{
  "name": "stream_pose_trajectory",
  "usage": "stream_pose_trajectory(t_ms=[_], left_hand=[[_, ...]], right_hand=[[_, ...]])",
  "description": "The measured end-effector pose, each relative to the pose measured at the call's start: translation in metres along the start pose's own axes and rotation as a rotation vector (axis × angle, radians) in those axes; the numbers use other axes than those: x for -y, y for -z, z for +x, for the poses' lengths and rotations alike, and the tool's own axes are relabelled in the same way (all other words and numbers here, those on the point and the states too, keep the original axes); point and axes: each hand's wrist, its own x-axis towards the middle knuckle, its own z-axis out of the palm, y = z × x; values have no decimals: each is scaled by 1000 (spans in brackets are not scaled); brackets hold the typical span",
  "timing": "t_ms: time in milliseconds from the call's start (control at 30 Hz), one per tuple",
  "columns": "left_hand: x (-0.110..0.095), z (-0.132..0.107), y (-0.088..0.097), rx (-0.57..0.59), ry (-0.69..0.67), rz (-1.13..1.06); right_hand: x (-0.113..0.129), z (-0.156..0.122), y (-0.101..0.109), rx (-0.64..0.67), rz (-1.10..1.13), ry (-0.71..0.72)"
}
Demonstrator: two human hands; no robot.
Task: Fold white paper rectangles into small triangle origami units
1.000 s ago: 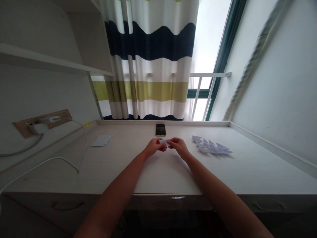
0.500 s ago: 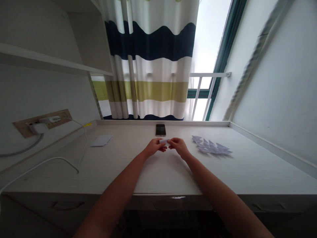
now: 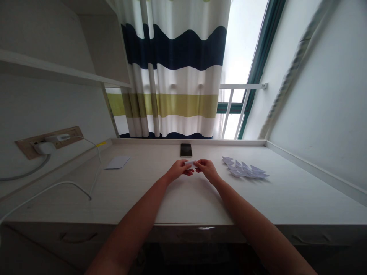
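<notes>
A small folded piece of white paper (image 3: 190,164) is held just above the desk, a little nearer to me than the phone. My left hand (image 3: 180,169) pinches its left end between thumb and fingers. On its right end my right hand (image 3: 205,168) is closed in the same way. The fingers hide part of the paper, so its full shape cannot be made out. To the right lie several pointed, folded white paper pieces (image 3: 245,170) in a loose cluster. A stack of flat white paper sheets (image 3: 118,162) rests on the left side.
A dark-screened phone (image 3: 186,150) lies beyond my hands. White cables run over the desk's left side from a wall socket panel (image 3: 49,141). The pale desk (image 3: 195,206) has a raised rim at the back and sides. Behind it hangs a striped curtain (image 3: 186,80).
</notes>
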Motion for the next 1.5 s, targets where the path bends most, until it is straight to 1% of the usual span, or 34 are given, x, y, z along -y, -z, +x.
stream_pose_trajectory(t_ms=[167,333,600,867,1133,1267,1500], left_hand=[[-3,-2,-1,10,42,4],[-2,-1,-1,-12,44,8],[-3,-1,0,-15,22,8],[-3,-1,-1,5,20,0],[-5,-4,-2,27,16,-22],[-6,-4,-2,54,4,-71],[1,1,-3,-13,-75,-4]], right_hand=[[1,-1,-1,-4,-31,1],[1,-2,-1,7,-34,-1],[8,-6,-4,36,89,-52],[2,-2,-1,22,57,-17],[8,-6,-1,67,128,6],[12,-7,-2,51,165,10],[13,-8,-6,45,163,-17]])
